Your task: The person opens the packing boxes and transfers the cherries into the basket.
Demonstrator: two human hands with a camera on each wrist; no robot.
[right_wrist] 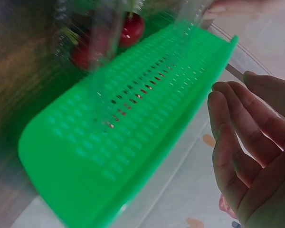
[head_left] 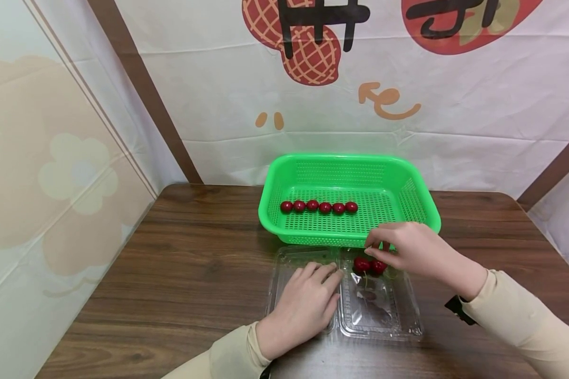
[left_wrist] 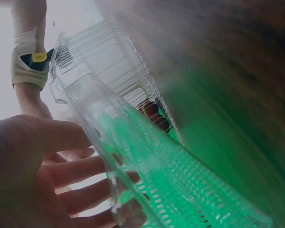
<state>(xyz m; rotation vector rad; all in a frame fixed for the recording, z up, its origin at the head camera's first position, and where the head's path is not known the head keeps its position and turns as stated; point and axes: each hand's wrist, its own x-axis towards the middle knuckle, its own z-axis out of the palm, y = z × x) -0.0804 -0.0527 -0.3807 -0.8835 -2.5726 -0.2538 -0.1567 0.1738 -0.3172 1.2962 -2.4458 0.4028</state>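
A clear plastic clamshell box (head_left: 381, 332) lies spread out in two halves on the table. Two dark red cherries (head_left: 362, 265) with stems sit at the far end of its right half. My left hand (head_left: 305, 300) rests on the left half (head_left: 305, 254), its fingers spread and touching the plastic in the left wrist view. Above the cherries, by the basket's near rim, hovers my right hand (head_left: 408, 247). Its fingers bend loosely, with nothing between them in the right wrist view (right_wrist: 256, 137). Several cherries (head_left: 312, 205) form a row inside the green basket (head_left: 343, 239).
The basket stands directly behind the box, near the back of the brown wooden table (head_left: 194, 273). A printed cloth (head_left: 208, 89) hangs behind the table and along its left side.
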